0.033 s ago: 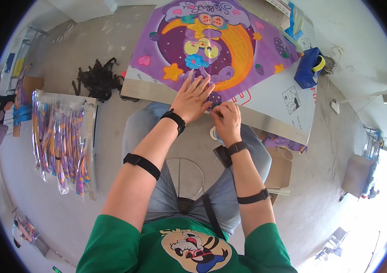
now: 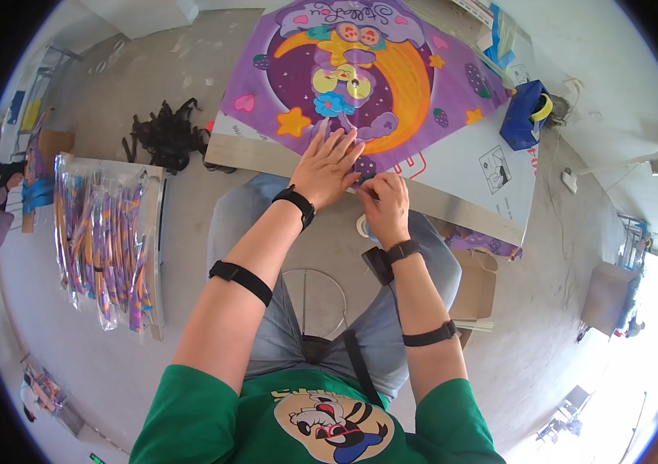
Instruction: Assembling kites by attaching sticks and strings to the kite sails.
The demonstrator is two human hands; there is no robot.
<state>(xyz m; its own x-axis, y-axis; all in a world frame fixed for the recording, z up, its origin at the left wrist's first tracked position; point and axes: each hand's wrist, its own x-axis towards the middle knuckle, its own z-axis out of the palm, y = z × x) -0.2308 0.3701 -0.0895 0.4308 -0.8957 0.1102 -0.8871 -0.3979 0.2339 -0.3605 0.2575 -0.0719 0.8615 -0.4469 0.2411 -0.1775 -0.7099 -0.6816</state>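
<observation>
A purple diamond-shaped kite (image 2: 414,85), printed with a cartoon figure, an orange moon, stars and strawberries, lies spread on the worktable (image 2: 464,182). My left hand (image 2: 329,170) rests flat on its near part, fingers stretched and spread. Beside it, at the table's near edge, my right hand (image 2: 385,201) is closed in a pinch at the kite's near corner. The fingertips hide just what part of the corner is between them. Below the right hand, partly covered by it, a pale roll of tape (image 2: 362,226) shows.
A blue container (image 2: 521,124) with a yellow tape roll stands at the table's right. Left of me, a low table bears several long purple-and-orange bundles in clear plastic (image 2: 105,240). A black strapped bag (image 2: 167,135) lies on the floor. An open cardboard box (image 2: 474,286) sits beside my right knee.
</observation>
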